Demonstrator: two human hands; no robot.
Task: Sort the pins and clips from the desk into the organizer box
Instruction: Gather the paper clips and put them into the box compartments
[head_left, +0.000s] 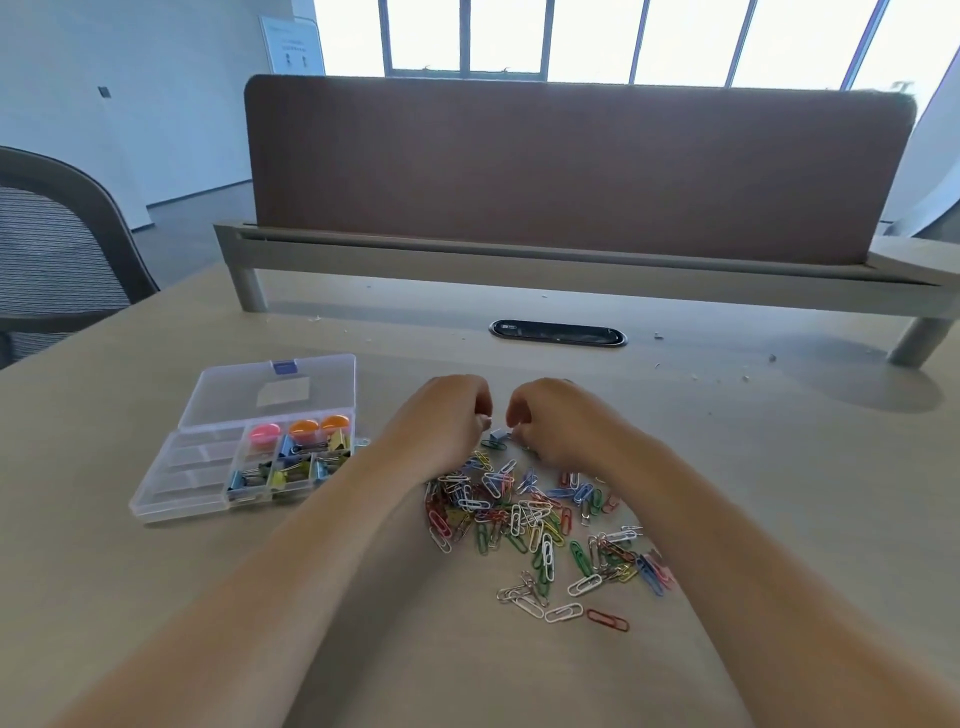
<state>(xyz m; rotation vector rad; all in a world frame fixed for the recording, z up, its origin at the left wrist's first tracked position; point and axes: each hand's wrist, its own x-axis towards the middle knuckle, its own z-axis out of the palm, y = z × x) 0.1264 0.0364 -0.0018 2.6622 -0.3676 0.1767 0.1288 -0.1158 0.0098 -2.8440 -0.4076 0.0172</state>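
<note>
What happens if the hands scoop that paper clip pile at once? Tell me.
The paper clip pile looks loose and interlinked, so clips would probably lift in tangled clumps. Thin wire lying flat on the smooth desk likely slides and resists pinching.

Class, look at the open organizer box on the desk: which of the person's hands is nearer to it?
Left. The left hand sits just right of the organizer box, beside its binder-clip compartments. The right hand lies farther right, beyond the left hand, above the paper clip pile.

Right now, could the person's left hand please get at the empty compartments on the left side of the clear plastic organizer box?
Probably yes. The left hand sits just right of the clear plastic organizer box, whose lid lies open, and nothing lies between them.
</note>
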